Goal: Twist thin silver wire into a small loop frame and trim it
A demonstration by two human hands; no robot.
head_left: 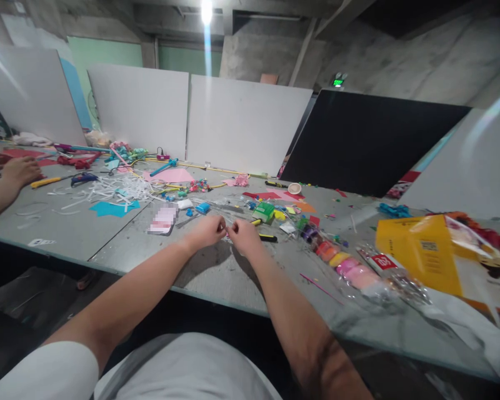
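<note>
My left hand (210,230) and my right hand (242,236) meet above the table near its front edge, fingertips almost touching. The fingers of both are pinched closed around something tiny, which I cannot make out; a small pinkish speck shows between them. Just beyond my right hand lies a yellow-and-black utility knife (268,238), its other end partly hidden by that hand. A blue packet (202,208) and a white packet (185,204) rest behind my left hand. To their left is a phone (162,218) with a blurred screen.
A green packet (263,211) lies behind my right hand. Colourful clay packs (337,259) and a yellow bag (420,253) are at right. White paper strips (120,186) and a blue paper piece (114,209) lie left. Another person's hand (21,171) is at far left. Upright boards (250,128) line the back.
</note>
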